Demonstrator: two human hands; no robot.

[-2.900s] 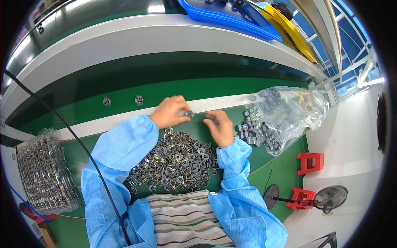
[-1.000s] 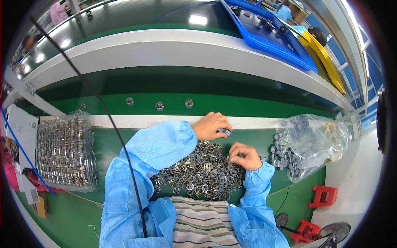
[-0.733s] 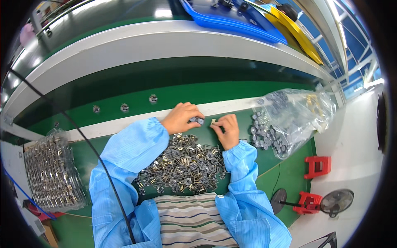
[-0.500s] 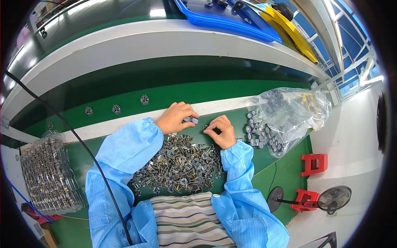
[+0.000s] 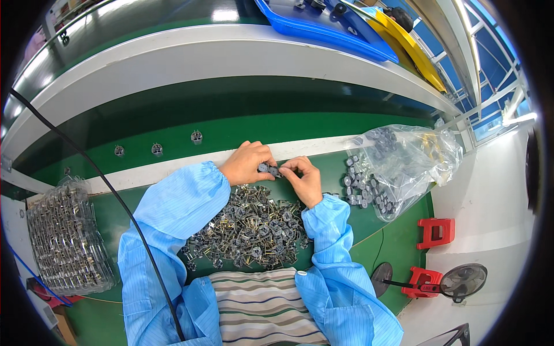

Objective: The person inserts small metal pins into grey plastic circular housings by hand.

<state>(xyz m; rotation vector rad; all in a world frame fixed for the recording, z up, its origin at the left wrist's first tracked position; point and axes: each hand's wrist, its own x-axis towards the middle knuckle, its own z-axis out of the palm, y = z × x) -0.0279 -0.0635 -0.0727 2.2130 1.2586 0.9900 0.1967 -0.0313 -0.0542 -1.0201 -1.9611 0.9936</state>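
Note:
My left hand [image 5: 247, 165] is closed around a couple of small round grey plastic pieces [image 5: 265, 168], just above the loose heap. The fingertips of my right hand [image 5: 306, 181] are pinched together at the right end of those pieces. What sits in that pinch is small and mostly covered; it looks like a dark piece with metal on it. Below both hands spreads a heap of small dark parts with metal prongs [image 5: 254, 230]. Off to the right, several loose grey round pieces [image 5: 356, 184] lie at the mouth of a clear plastic bag [image 5: 412, 158].
Clear plastic trays of metal-pronged parts [image 5: 69, 242] are stacked at left. Several small parts [image 5: 157, 149] stand on the green ledge behind. A black cable [image 5: 98, 167] hangs across the left side. Beyond the bench are a fan [image 5: 463, 281] and red stools [image 5: 436, 233].
My right hand has moved left, bringing its pinched fingertips up to the grey pieces in my left hand. The left hand stays nearly where it was, still gripping them.

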